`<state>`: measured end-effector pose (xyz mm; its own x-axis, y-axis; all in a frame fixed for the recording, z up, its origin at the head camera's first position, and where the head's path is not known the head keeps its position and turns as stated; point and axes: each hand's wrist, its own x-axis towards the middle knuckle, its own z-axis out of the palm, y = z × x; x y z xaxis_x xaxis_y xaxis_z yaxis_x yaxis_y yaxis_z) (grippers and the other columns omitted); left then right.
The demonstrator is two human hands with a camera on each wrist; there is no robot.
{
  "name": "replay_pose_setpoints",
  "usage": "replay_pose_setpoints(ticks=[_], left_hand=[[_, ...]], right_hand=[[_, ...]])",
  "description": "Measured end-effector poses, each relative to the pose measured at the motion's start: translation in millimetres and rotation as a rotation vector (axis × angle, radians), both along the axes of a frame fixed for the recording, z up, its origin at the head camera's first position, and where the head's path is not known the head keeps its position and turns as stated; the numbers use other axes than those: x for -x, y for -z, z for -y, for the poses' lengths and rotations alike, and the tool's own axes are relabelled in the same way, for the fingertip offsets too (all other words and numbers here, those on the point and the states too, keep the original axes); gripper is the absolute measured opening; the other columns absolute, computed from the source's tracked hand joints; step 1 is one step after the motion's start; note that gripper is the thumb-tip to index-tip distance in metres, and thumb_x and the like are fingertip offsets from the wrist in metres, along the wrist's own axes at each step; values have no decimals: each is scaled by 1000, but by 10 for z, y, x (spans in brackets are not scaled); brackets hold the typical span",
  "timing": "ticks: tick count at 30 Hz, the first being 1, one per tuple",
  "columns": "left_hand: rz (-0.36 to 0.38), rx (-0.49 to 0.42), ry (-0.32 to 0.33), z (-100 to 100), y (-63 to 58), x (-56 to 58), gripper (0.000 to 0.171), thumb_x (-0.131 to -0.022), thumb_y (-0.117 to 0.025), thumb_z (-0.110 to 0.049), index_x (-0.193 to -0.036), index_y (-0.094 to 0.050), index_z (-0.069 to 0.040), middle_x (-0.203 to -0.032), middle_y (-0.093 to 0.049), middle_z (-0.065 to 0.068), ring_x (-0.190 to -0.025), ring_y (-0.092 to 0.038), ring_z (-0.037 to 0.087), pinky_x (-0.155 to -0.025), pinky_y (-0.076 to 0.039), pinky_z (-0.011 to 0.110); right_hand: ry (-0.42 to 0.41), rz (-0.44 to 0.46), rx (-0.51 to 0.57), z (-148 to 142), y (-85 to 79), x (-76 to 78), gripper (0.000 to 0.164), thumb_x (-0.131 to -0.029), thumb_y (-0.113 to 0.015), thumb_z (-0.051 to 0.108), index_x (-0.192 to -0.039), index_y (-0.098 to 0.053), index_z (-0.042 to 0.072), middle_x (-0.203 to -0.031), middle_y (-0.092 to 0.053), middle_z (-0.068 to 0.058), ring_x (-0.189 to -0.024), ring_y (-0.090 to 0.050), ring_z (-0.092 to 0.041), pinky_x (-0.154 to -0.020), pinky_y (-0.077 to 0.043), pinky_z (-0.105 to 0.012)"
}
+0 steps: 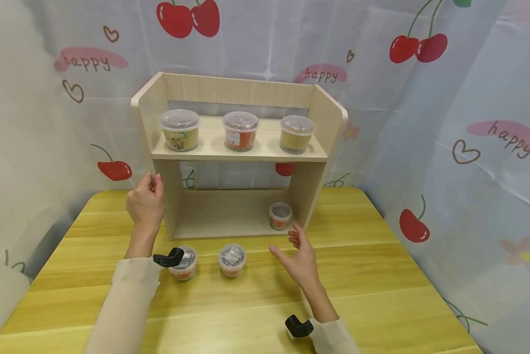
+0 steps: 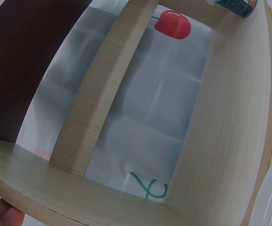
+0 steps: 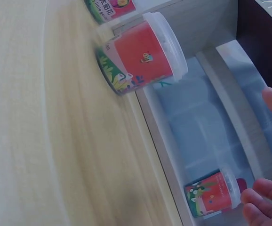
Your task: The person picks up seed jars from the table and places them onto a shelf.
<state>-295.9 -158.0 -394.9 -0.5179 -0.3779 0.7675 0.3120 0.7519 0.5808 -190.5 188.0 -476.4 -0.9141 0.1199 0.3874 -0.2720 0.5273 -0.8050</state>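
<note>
A small lidded cup (image 1: 280, 216) stands in the lower right corner of a pale wooden two-tier shelf (image 1: 229, 158); its red label shows in the right wrist view. Just in front and to its right is my right hand (image 1: 301, 260), thumb and fingers spread with nothing between them. My left hand (image 1: 145, 201) is raised beside the shelf's left panel, its fingers curled and no held thing visible. In the left wrist view its fingertips (image 2: 4, 214) show outside that panel. Two more lidded cups, one (image 1: 231, 260) central and one (image 1: 184, 264) partly behind the left wrist camera, stand on the table.
Three larger lidded tubs, a left one (image 1: 180, 130), a middle one (image 1: 240, 131) and a right one (image 1: 297, 134), stand on the upper tier. The wooden-topped table (image 1: 380, 285) carries the shelf. A cherry-print curtain (image 1: 451, 182) hangs behind and at the sides.
</note>
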Motion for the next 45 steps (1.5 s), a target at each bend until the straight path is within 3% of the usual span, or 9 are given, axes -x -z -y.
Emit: replay_pose_setpoints(ticks=[16,24,37,41,45], left_hand=[[5,-7,12,5,9,23,33,-100,-55,-20,-73,-50,-1,-57,-50,16,-50,-35,22,-47,-25,37],[6,0,7,-1,20,33,33,-100,-55,-19,-73,-50,-1,-56,-48,14,-48,-30,15,-46,-24,37],[-10,8,-1,24,18,45,32,-99,-55,-19,-72,-49,-1,-55,-48,14,-48,-31,18,-46,-24,38],[-5,8,8,22,18,39,32,-100,-55,-19,-74,-51,-1,-56,-49,15,-48,-32,20,-46,-24,38],[0,9,15,23,13,32,31,-100,-56,-20,-75,-53,-1,-57,-51,15,-48,-30,10,-47,-24,36]], right_hand=[[-129,-79,-21,56,157,-63,86,-74,-87,25,-144,-43,1,-124,-61,-16,-109,-61,-33,-95,-46,-48],[-209,-83,-37,96,192,-86,86,-75,-86,24,-145,-42,3,-127,-59,-15,-112,-60,-33,-96,-46,-49],[-286,-69,-42,251,238,-73,82,-76,-86,27,-142,-45,1,-128,-59,-16,-111,-59,-37,-95,-46,-48],[-310,-59,-39,296,251,-73,83,-76,-86,27,-142,-44,-1,-128,-58,-21,-112,-59,-37,-95,-46,-50],[-329,-42,-43,336,264,-63,84,-76,-85,27,-142,-43,-3,-129,-57,-25,-113,-58,-38,-95,-46,-50]])
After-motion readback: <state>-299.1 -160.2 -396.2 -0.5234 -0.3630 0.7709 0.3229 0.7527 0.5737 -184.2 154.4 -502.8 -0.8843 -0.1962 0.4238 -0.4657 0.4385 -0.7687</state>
